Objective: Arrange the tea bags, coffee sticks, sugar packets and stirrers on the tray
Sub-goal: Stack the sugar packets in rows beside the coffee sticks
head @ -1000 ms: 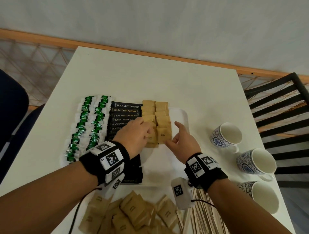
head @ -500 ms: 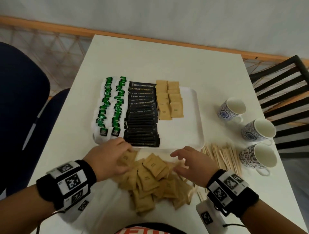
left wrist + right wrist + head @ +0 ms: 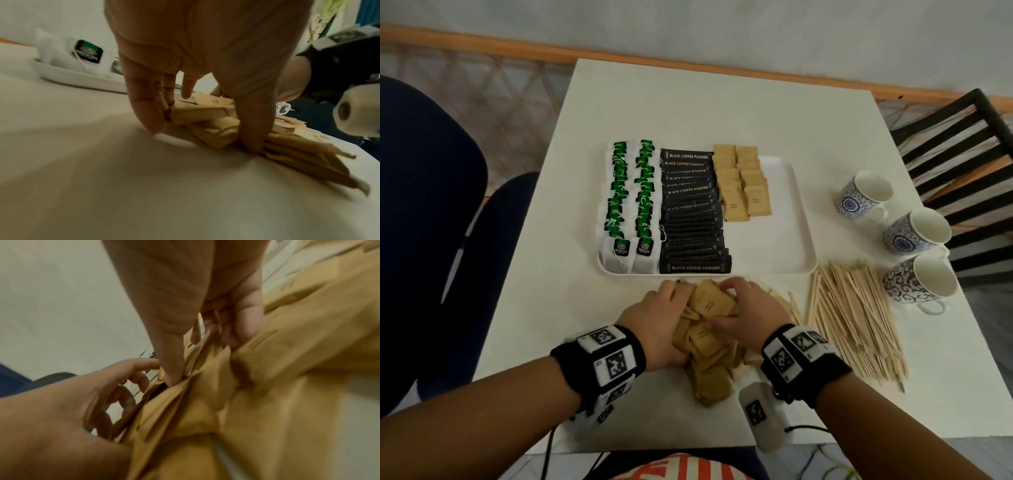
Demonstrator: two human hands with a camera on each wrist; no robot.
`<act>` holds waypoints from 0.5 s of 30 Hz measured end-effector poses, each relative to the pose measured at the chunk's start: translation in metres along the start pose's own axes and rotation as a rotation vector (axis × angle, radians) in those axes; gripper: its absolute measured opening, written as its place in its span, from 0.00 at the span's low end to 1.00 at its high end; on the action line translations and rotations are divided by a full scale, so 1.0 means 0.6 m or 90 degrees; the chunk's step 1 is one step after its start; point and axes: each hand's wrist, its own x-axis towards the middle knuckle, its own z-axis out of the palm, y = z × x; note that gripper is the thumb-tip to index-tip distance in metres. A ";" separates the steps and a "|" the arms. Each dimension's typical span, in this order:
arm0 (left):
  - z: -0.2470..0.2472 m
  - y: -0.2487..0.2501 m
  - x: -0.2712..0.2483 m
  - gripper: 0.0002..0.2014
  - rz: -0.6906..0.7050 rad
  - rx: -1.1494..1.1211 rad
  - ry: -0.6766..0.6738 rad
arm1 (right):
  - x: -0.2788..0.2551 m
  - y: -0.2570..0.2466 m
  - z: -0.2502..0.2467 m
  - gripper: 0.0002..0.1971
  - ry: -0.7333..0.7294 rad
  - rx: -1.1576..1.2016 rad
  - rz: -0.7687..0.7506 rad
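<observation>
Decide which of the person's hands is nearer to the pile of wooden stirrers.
Right. The right hand sits on the sugar packets, next to the stirrers; the left hand is on the packets' far side.

The head view looks steeply down and forward from above the near edge of the tabletop (image 3: pixel 722 113), far enough off to take in the whole tray (image 3: pixel 784 240), the cups (image 3: pixel 866 195), the stirrers (image 3: pixel 859 315) and both wrists. The left wrist view sits low, just above the tabletop (image 3: pixel 123 186), and faces along the left hand (image 3: pixel 195 56) toward the tray's near rim (image 3: pixel 78 78), very close to the fingers. The right wrist view is closer yet, looking along the right hand (image 3: pixel 185 296) into the packets (image 3: pixel 267 369), which fill much of it, blurred. All three views share the packet pile; each wrist view also catches the other hand.
</observation>
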 end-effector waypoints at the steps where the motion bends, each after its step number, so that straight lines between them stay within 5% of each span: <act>1: 0.000 0.002 0.003 0.49 0.001 0.010 -0.007 | 0.001 -0.003 0.002 0.31 -0.001 0.013 0.007; 10: -0.016 0.005 0.008 0.17 0.040 0.031 0.027 | -0.001 -0.004 -0.002 0.07 0.020 0.026 -0.029; 15: -0.023 0.005 0.027 0.15 0.078 0.021 0.022 | -0.002 0.004 -0.005 0.10 0.015 0.033 -0.047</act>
